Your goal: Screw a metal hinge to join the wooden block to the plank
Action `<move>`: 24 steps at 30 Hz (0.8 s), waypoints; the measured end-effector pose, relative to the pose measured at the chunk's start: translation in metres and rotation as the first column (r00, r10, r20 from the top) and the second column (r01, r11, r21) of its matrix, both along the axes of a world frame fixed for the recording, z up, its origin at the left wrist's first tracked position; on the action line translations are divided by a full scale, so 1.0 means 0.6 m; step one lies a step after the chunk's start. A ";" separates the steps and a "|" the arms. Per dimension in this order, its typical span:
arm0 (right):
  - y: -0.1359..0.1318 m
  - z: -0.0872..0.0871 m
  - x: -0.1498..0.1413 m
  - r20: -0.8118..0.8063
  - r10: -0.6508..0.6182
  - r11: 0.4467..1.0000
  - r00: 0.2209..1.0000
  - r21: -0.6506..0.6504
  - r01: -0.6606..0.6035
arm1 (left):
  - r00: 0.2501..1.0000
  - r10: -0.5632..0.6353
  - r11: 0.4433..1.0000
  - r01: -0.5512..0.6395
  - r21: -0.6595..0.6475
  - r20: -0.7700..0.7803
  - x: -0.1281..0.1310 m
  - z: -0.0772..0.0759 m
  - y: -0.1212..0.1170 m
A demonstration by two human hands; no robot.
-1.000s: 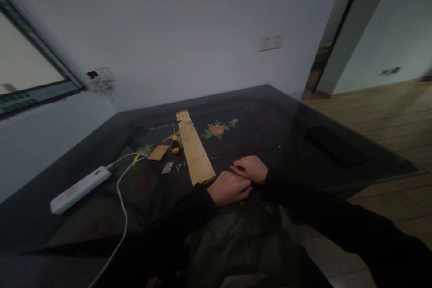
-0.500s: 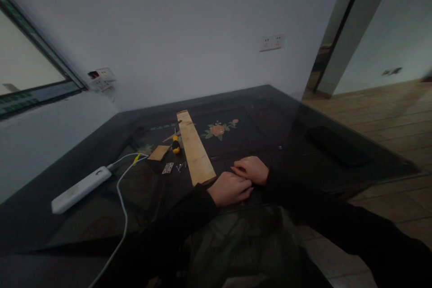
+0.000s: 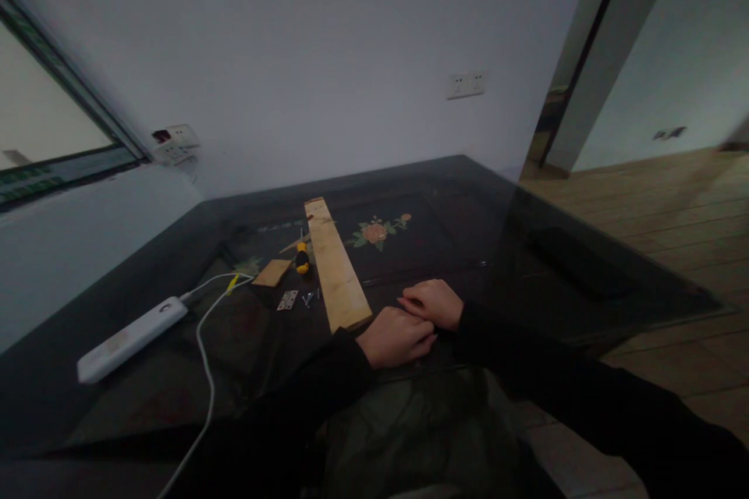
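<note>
My left hand (image 3: 395, 337) and my right hand (image 3: 431, 302) rest side by side on the dark glass table (image 3: 480, 226), both with fingers curled and touching each other. Nothing shows in either hand. A long pale wooden plank (image 3: 333, 263) lies just left of my left hand, its near end almost at my knuckles. Beside the plank lie a small metal hinge (image 3: 287, 300), a few screws (image 3: 309, 298), a yellow-and-black screwdriver (image 3: 301, 256) and a small wooden piece (image 3: 272, 273).
A white power bank (image 3: 132, 337) with a white cable (image 3: 204, 359) lies at the table's left. A dark flat object (image 3: 576, 261) sits at the right. Wall sockets (image 3: 466, 83) are behind. Wooden floor (image 3: 672, 203) extends right.
Both hands keep the same pose. The camera has tilted slightly, so everything sits a little lower in the picture.
</note>
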State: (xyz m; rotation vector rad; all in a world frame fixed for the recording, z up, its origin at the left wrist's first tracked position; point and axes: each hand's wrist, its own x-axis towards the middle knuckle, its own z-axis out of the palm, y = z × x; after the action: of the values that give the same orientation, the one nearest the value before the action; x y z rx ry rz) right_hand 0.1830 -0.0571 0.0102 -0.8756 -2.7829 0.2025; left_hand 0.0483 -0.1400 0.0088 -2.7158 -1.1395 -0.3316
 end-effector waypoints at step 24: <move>0.000 0.006 -0.001 0.039 -0.028 1.000 0.999 -0.006 0.029 | 1.000 -0.002 0.999 0.003 -0.046 0.016 0.002 0.003 0.002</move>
State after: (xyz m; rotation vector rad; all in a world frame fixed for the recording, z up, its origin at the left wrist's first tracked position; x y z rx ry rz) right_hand 0.1824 -0.0569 0.0137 -0.9298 -2.8049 0.1926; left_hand 0.0493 -0.1388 0.0107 -2.7594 -1.1626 -0.3325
